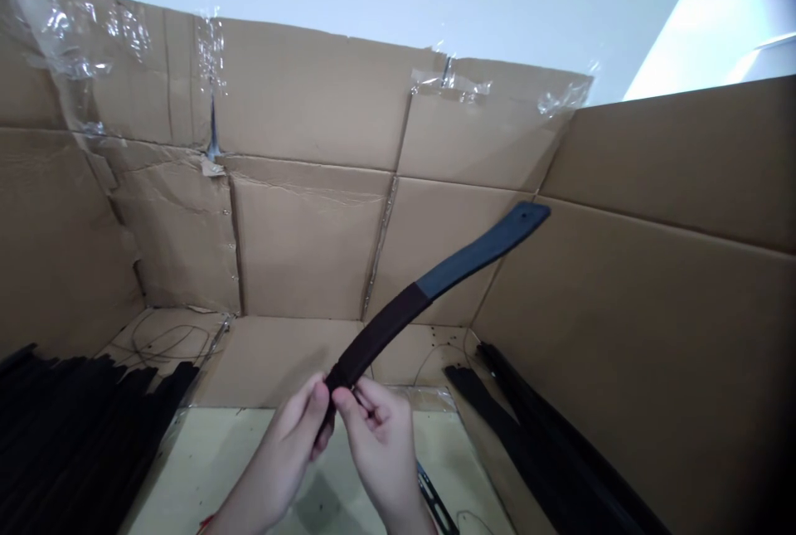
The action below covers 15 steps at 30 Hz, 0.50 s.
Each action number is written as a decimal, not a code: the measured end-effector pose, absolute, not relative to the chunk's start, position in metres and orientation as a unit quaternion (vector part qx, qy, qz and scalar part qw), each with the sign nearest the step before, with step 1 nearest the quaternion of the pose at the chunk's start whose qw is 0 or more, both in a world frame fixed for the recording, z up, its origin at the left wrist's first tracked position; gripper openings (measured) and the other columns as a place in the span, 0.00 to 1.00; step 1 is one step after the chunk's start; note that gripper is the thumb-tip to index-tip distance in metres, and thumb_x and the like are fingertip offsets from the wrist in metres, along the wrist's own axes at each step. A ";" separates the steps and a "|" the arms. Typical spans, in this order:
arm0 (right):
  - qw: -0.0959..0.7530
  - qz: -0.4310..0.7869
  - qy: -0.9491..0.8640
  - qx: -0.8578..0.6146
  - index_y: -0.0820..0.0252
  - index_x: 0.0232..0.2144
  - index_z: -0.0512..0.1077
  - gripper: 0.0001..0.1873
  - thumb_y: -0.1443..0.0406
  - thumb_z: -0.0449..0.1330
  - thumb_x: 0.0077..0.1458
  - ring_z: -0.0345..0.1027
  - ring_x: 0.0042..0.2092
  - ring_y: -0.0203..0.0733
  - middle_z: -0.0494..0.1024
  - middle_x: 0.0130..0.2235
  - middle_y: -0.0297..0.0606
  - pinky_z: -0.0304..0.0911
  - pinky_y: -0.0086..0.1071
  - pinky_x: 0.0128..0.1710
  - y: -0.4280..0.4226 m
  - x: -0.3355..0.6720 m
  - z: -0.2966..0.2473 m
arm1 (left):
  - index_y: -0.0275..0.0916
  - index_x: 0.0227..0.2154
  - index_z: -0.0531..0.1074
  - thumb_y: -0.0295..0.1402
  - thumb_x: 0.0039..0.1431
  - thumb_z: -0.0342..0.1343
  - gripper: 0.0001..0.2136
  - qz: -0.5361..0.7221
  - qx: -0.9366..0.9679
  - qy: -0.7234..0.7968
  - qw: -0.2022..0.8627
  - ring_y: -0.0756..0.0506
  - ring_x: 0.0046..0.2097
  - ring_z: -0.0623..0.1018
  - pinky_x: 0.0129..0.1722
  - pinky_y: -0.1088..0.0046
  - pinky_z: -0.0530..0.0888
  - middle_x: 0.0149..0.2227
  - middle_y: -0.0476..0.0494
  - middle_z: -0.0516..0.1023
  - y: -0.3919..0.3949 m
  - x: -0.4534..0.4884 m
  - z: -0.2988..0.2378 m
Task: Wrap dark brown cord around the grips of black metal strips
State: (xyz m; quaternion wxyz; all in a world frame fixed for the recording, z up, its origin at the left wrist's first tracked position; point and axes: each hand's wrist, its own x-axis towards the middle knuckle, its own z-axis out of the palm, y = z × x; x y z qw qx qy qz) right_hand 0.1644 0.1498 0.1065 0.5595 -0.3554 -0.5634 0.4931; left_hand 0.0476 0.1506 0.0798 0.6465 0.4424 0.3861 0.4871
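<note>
A long, flat dark strap (435, 286) rises from my hands up to the right, its far end rounded with a small hole. The lower part looks brownish black, the upper part bluish black. My left hand (283, 456) pinches the strap's near end with its fingertips. Beside it, my right hand (382, 444) has its fingers closed on the same end. Both hands hover over a pale surface (205, 460) near the bottom middle of the view.
Taped cardboard walls (298, 203) enclose the space on three sides. A pile of black strips (75, 435) lies at the lower left. More black strips (541, 435) lean along the right cardboard wall. Thin wires (167, 340) lie on the cardboard floor behind.
</note>
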 end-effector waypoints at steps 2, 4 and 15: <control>0.554 0.527 -0.552 -0.333 0.66 0.29 0.78 0.15 0.58 0.69 0.46 0.68 0.24 0.34 0.75 0.23 0.36 0.63 0.22 0.23 0.141 0.167 0.113 | 0.37 0.31 0.63 0.60 0.52 0.55 0.27 0.453 0.416 0.315 0.723 0.57 0.20 0.58 0.19 0.84 0.53 0.19 0.56 0.59 0.142 0.045 0.081; 0.528 0.574 -0.539 -0.319 0.64 0.30 0.80 0.12 0.61 0.71 0.43 0.70 0.26 0.33 0.78 0.24 0.37 0.65 0.21 0.26 0.134 0.171 0.121 | 0.36 0.25 0.61 0.60 0.52 0.56 0.27 0.400 0.383 0.198 0.809 0.58 0.16 0.51 0.15 0.83 0.48 0.16 0.58 0.55 0.139 0.043 0.083; 0.599 0.390 -0.581 -0.389 0.65 0.23 0.76 0.11 0.62 0.65 0.50 0.66 0.18 0.33 0.74 0.16 0.38 0.60 0.19 0.17 0.126 0.176 0.123 | 0.39 0.22 0.54 0.51 0.56 0.57 0.23 0.244 0.261 -0.060 0.932 0.58 0.13 0.42 0.11 0.85 0.41 0.13 0.61 0.47 0.141 0.048 0.093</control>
